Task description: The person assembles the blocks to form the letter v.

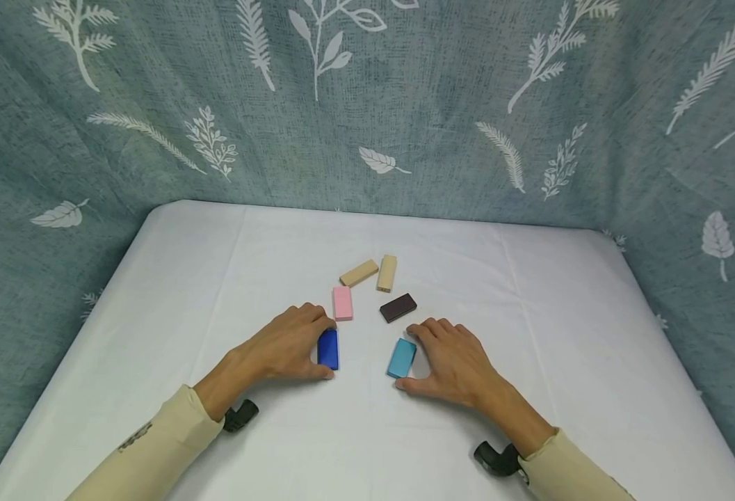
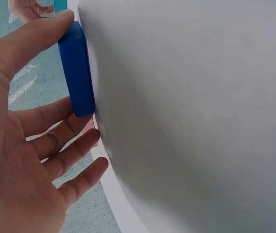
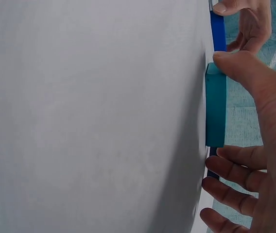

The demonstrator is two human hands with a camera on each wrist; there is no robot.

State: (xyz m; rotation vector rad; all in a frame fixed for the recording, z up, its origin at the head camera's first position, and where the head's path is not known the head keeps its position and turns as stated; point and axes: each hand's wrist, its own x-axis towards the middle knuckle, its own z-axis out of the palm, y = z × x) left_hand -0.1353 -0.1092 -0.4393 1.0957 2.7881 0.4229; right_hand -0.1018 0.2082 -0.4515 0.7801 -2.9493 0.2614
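A dark blue block (image 1: 328, 349) lies on the white cloth, its ends between the thumb and index finger of my left hand (image 1: 292, 344). In the left wrist view the thumb presses one short end of the blue block (image 2: 77, 70), and the other fingers spread past the far end. My right hand (image 1: 455, 362) pinches a light blue block (image 1: 402, 358) in the same lengthwise way. The right wrist view has the thumb on one end of that light blue block (image 3: 216, 104), with the index fingertip right at the other.
Beyond the hands lie a pink block (image 1: 343, 304), a dark brown block (image 1: 398, 307) and two plain wooden blocks, one slanted (image 1: 359, 273), one nearly upright in view (image 1: 386, 273). The white-covered table (image 1: 467, 257) ends at a green leaf-patterned curtain (image 1: 430, 104).
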